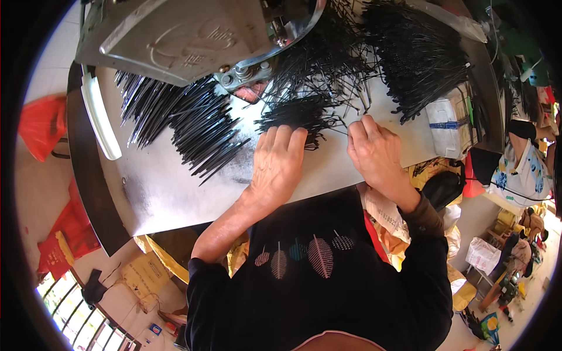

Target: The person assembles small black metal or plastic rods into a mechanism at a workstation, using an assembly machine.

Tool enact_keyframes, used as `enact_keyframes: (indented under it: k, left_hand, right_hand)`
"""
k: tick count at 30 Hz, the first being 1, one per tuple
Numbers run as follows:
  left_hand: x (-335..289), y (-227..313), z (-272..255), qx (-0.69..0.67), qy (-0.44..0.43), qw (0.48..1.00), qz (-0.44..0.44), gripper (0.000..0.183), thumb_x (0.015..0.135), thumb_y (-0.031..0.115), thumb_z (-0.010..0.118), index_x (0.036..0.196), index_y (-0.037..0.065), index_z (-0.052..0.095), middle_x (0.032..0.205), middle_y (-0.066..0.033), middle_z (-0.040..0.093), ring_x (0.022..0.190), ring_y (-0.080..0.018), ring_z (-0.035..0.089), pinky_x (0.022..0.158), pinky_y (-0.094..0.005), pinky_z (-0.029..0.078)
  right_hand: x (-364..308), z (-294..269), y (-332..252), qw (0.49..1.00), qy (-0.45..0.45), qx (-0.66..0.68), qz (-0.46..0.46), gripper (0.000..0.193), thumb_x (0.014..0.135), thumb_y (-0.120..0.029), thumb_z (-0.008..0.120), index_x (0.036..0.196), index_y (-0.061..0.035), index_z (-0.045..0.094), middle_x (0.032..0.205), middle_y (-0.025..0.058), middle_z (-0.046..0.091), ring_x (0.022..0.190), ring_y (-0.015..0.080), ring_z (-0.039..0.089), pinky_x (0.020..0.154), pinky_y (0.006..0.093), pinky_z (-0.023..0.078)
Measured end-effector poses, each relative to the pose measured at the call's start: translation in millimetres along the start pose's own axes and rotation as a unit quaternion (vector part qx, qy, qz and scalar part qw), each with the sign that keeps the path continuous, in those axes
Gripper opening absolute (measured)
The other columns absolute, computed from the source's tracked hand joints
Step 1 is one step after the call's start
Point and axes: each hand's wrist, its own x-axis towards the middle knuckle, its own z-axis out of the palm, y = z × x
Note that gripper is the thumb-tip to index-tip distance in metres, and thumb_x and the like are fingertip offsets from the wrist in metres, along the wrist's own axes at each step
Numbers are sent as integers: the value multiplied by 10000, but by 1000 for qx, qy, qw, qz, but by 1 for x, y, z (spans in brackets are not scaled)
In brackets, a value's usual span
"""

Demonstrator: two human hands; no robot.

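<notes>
My left hand is closed, its knuckles at the near side of a small pile of short, thin black rods. Its fingertips are turned away, so what they hold is hidden. To the right, above the metal tabletop, my right hand is closed too. A thin black rod runs from the small pile to its fingers, which seem to pinch the end. Just beyond my left hand, the grey machine head hangs over the table, with a bolted metal fitting at its lower edge.
Bundles of longer black rods lie at the left. A tangled heap of rods and a dense bundle fill the far side. A white taped box sits at the right edge. A white strip stands at the left edge.
</notes>
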Motion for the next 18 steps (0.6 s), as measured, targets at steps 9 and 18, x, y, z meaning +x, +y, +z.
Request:
enact_keyframes:
  k: [9,18]
  left_hand:
    - [18,-9,13,58,107,990,69,225,694,91,806,897,93,710,875,-60,538,849,-277,519,752,-433,390]
    - [55,-22,8,81,84,987,110,178,741,95,792,901,97,714,821,-56,548,820,-270,531,739,-417,393]
  right_hand:
    - [-24,-21,23,998,-43,42,35,144,773,-30,640,844,-79,525,782,82,546,631,266,642,536,390,519]
    - [4,7,-11,995,-7,94,-39,143,783,-56,683,868,-83,571,825,79,553,681,262,642,578,386,521]
